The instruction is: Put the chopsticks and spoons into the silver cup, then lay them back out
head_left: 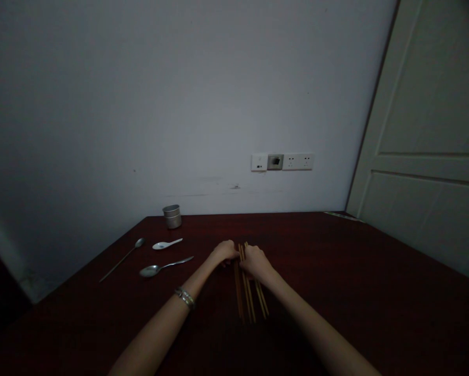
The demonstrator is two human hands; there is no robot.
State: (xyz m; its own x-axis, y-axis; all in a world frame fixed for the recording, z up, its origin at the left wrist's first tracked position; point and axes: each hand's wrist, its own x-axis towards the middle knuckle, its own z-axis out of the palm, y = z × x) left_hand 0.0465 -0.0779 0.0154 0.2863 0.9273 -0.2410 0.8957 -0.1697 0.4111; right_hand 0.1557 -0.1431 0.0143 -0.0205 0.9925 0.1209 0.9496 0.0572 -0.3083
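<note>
Several chopsticks (248, 297) lie lengthwise on the dark red table in front of me, their near ends fanned out a little. Most are light wood; a darker brown pair (238, 297) forms the left side of the bunch. My right hand (256, 261) is closed around the far part of the light ones, whose tips poke out past the fingers. On the left of the bunch, my left hand (225, 251) has its fingers curled against the chopsticks by their far ends. Its fingertips are partly hidden. A metal bracelet circles the left wrist.
Left of my arms lie a large metal spoon (150, 270), a white soup spoon (162, 245) and a long-handled spoon (125, 257). A metal cup (172, 217) stands by the wall. Wall sockets (297, 162) sit above the table; a pale door (430, 156) is at right.
</note>
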